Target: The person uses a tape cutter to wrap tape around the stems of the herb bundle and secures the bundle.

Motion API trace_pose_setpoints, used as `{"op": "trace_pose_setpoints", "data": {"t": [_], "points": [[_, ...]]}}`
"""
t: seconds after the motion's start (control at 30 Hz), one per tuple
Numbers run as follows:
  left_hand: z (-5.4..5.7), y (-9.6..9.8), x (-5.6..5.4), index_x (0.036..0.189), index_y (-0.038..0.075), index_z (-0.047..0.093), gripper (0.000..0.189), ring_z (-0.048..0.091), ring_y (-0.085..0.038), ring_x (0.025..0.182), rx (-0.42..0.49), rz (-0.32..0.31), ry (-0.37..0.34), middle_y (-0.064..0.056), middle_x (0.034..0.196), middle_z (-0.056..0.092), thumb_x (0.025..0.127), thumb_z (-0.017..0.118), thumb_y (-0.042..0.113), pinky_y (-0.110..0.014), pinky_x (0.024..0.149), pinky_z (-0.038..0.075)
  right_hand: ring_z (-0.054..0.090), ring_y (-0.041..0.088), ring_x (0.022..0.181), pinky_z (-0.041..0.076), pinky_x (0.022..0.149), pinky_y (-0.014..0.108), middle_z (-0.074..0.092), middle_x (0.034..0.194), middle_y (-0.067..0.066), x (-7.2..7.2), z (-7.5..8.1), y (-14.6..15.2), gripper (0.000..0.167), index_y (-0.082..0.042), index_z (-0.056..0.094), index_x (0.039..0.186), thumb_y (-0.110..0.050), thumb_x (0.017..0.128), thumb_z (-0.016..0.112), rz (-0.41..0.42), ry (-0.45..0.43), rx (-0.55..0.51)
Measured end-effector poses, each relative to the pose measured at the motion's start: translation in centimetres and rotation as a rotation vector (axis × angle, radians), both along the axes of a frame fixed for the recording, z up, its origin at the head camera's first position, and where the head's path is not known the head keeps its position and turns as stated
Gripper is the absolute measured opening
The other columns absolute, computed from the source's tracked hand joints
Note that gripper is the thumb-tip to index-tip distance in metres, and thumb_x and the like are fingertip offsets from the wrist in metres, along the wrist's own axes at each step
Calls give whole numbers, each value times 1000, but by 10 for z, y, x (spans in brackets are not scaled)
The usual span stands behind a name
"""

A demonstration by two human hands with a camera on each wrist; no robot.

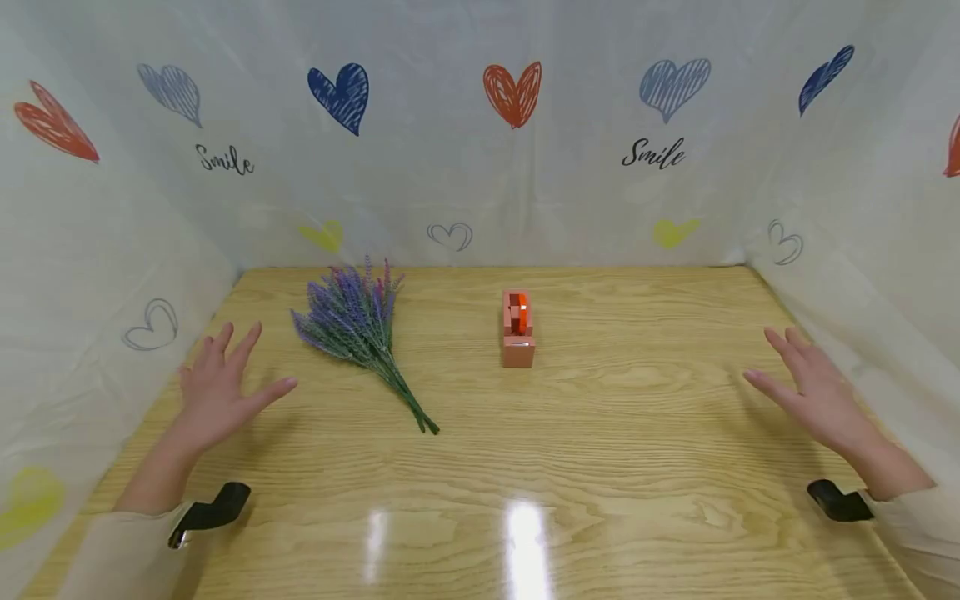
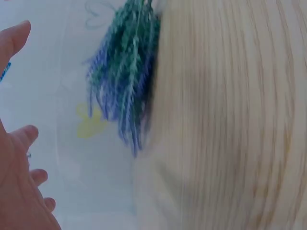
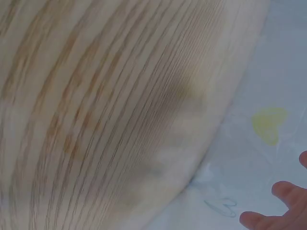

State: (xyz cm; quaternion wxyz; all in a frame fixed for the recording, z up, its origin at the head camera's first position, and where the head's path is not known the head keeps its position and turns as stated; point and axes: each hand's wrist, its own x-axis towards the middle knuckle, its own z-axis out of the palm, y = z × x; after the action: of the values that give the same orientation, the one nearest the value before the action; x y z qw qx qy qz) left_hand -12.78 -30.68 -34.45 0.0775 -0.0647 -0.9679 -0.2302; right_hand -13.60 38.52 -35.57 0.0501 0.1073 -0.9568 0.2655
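A bunch of artificial lavender (image 1: 348, 312) lies on the left part of the table, its purple heads toward the back and its green stems (image 1: 408, 396) pointing to the front. Near the middle stands a pink tape dispenser (image 1: 518, 352) with a roll of orange-red tape (image 1: 522, 314) in it. My left hand (image 1: 221, 396) is held over the table's left side, fingers spread, apart from the lavender. Over the right side my right hand (image 1: 817, 396) is held with fingers extended and nothing in it. The left wrist view also has the lavender (image 2: 127, 62) beyond my fingers (image 2: 29, 136).
The wood-grain table (image 1: 637, 433) is enclosed at the back and both sides by a white sheet (image 1: 570, 192) printed with hearts and "Smile". A black wrist strap mount (image 1: 217, 508) sits at my left sleeve, and another black mount (image 1: 840, 502) at the right one.
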Motion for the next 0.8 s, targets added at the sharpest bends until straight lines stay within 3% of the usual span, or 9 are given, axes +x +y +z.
{"op": "trace_pose_setpoints", "data": {"t": [0.13,0.3,0.43,0.8], "points": [[2,18,-3,150,7,9,89,-12,-51,131,138,-54,17,-28,150,-6,87,63,40,-74,91,-5,-6,51,132,-2,96,70,-6,149,29,0,1,-13,67,0,8,148,-20,98,48,59,-9,-118],[5,39,-6,151,12,11,88,-11,-46,134,287,-96,-9,-19,153,-6,86,66,33,-76,89,7,-2,49,134,2,97,69,0,150,28,-1,4,-30,66,-2,10,149,-20,98,48,70,-18,-170],[4,51,-11,151,18,11,88,-8,-44,136,326,-114,-17,-14,154,-5,85,68,32,-76,88,12,1,47,134,5,97,69,4,150,27,-3,4,-42,66,-5,11,150,-21,98,49,79,-33,-193],[-2,84,-23,150,19,19,86,4,-41,137,378,-137,-34,-13,154,7,83,71,33,-72,94,15,10,47,133,12,97,67,14,149,28,-5,5,-68,63,-4,17,148,-19,97,50,102,-20,-248]]}}
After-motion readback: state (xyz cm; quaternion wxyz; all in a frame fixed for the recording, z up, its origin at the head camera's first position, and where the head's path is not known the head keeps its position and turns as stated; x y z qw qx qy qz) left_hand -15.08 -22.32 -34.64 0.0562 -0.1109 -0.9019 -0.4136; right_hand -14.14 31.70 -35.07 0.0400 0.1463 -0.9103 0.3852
